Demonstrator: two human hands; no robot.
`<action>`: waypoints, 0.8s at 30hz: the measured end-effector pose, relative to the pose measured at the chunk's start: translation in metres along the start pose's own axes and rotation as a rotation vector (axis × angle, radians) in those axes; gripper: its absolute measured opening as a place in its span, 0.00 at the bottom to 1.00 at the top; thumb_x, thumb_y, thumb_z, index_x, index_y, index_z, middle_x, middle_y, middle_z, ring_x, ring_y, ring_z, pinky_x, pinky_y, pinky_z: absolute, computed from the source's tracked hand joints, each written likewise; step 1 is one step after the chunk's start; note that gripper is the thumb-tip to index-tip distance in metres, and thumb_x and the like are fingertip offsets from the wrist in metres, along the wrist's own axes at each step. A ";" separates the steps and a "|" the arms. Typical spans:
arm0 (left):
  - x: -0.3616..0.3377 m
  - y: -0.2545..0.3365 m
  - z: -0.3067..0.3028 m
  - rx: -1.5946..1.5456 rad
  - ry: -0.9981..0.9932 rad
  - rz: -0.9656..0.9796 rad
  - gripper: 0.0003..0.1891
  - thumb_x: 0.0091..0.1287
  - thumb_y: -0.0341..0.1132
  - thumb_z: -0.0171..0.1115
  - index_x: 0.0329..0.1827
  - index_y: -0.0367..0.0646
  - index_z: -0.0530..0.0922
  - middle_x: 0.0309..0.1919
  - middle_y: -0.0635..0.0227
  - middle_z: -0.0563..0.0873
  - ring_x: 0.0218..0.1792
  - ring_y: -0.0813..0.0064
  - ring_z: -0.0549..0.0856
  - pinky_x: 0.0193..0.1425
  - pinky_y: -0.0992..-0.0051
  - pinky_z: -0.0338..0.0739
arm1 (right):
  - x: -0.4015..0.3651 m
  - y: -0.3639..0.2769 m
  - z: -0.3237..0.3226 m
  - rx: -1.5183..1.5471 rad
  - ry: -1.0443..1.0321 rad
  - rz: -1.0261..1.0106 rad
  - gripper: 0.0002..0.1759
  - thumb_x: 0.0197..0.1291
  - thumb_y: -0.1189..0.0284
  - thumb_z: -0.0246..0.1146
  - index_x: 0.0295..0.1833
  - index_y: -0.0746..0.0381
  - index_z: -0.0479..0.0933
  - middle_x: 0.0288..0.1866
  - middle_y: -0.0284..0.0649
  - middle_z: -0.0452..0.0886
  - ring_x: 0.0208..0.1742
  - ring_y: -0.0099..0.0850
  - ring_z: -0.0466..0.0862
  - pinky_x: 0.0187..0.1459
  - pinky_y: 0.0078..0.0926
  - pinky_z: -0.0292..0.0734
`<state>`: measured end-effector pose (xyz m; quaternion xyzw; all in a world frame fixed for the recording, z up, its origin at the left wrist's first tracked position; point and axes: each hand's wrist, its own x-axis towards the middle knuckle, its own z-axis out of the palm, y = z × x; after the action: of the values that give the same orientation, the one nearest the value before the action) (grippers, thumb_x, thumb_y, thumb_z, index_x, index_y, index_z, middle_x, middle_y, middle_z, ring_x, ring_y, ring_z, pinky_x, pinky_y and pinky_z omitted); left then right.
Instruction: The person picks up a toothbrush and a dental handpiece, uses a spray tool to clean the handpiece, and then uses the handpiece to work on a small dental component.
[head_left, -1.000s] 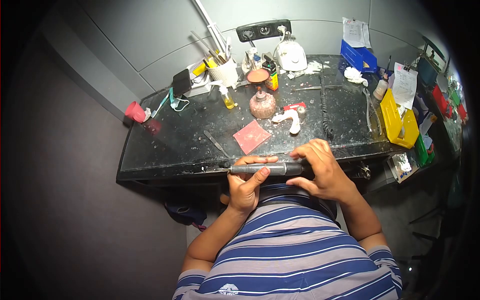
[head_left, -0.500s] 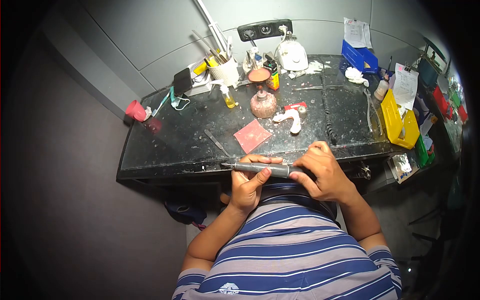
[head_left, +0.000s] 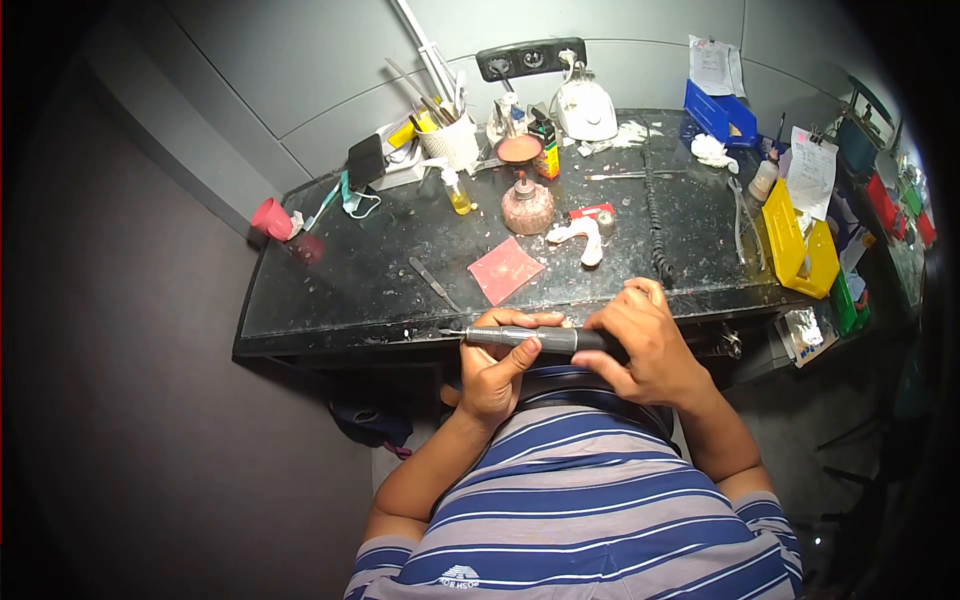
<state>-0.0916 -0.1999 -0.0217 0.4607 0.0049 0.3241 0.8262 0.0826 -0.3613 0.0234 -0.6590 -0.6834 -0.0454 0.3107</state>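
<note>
A grey rotary handpiece (head_left: pixel 550 341) lies level in front of my belly, by the bench's front edge, with a thin metal bur (head_left: pixel 450 332) at its left tip. My left hand (head_left: pixel 490 380) is wrapped round its front part, thumb on top. At the rear end my right hand (head_left: pixel 645 345) is closed on the dark section, its thumb stretched along the near side. Just beyond the hands, on the bench, are a pink wax sheet (head_left: pixel 505 272) and a white U-shaped dental piece (head_left: pixel 585 241).
On the black bench (head_left: pixel 350 280) stand a glass burner (head_left: pixel 527 208), a small bottle of yellow liquid (head_left: pixel 457 192) and a pot of tools (head_left: pixel 450 143). A metal spatula (head_left: pixel 432 284) lies at left. A coiled cord (head_left: pixel 657 220) runs toward the front; a yellow bin (head_left: pixel 800 245) sits at right.
The handpiece has turned about its length and its bur tip shifted slightly left. My right thumb has moved a little left along it. My left hand stays nearly still.
</note>
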 end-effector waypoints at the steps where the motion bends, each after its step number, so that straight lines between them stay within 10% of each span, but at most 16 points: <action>1: 0.000 -0.001 0.000 0.007 0.000 0.006 0.12 0.73 0.22 0.69 0.54 0.35 0.77 0.57 0.40 0.88 0.58 0.56 0.90 0.69 0.56 0.82 | -0.001 0.005 0.003 0.038 -0.041 -0.025 0.27 0.66 0.53 0.72 0.58 0.64 0.79 0.52 0.47 0.84 0.55 0.47 0.81 0.70 0.55 0.64; 5: 0.000 0.000 0.002 -0.024 0.010 -0.011 0.12 0.73 0.22 0.69 0.55 0.35 0.78 0.56 0.41 0.89 0.59 0.56 0.90 0.70 0.56 0.81 | 0.010 -0.014 0.004 -0.010 0.236 -0.011 0.20 0.68 0.58 0.70 0.52 0.64 0.80 0.46 0.44 0.85 0.53 0.44 0.82 0.69 0.54 0.66; 9: 0.002 -0.004 0.002 0.043 0.011 0.066 0.11 0.73 0.22 0.69 0.54 0.35 0.78 0.56 0.42 0.89 0.61 0.56 0.89 0.71 0.57 0.80 | 0.005 -0.002 0.009 -0.073 -0.098 -0.029 0.28 0.64 0.56 0.72 0.60 0.64 0.75 0.54 0.47 0.81 0.58 0.46 0.81 0.71 0.54 0.65; 18: 0.015 0.004 0.028 0.156 0.178 0.161 0.05 0.79 0.30 0.62 0.44 0.39 0.79 0.47 0.49 0.90 0.54 0.59 0.88 0.75 0.54 0.73 | 0.016 -0.016 0.056 -0.228 0.217 0.020 0.22 0.46 0.73 0.71 0.48 0.63 0.76 0.40 0.45 0.78 0.46 0.45 0.80 0.59 0.48 0.70; 20: 0.028 0.010 0.032 -0.031 -0.112 0.210 0.15 0.83 0.37 0.57 0.34 0.42 0.76 0.33 0.62 0.85 0.42 0.66 0.84 0.69 0.56 0.73 | 0.018 -0.013 0.070 -0.163 0.267 0.074 0.20 0.44 0.74 0.71 0.45 0.62 0.75 0.40 0.46 0.78 0.44 0.46 0.79 0.53 0.45 0.71; 21: 0.031 0.018 0.054 0.051 0.063 0.202 0.24 0.85 0.40 0.54 0.24 0.45 0.69 0.20 0.69 0.72 0.27 0.71 0.74 0.51 0.61 0.77 | 0.026 -0.013 0.065 -0.157 0.379 0.032 0.18 0.43 0.74 0.71 0.42 0.62 0.76 0.35 0.44 0.76 0.39 0.46 0.78 0.46 0.44 0.71; 24: 0.043 0.025 0.055 -0.017 -0.095 0.168 0.28 0.84 0.39 0.53 0.18 0.46 0.64 0.13 0.69 0.68 0.18 0.71 0.69 0.33 0.64 0.72 | 0.030 -0.011 0.054 0.081 0.293 0.086 0.14 0.43 0.75 0.72 0.37 0.62 0.77 0.28 0.42 0.77 0.33 0.49 0.79 0.43 0.46 0.74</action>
<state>-0.0544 -0.2092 0.0410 0.4672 -0.0756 0.3702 0.7994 0.0545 -0.3109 -0.0019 -0.6609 -0.6032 -0.1001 0.4352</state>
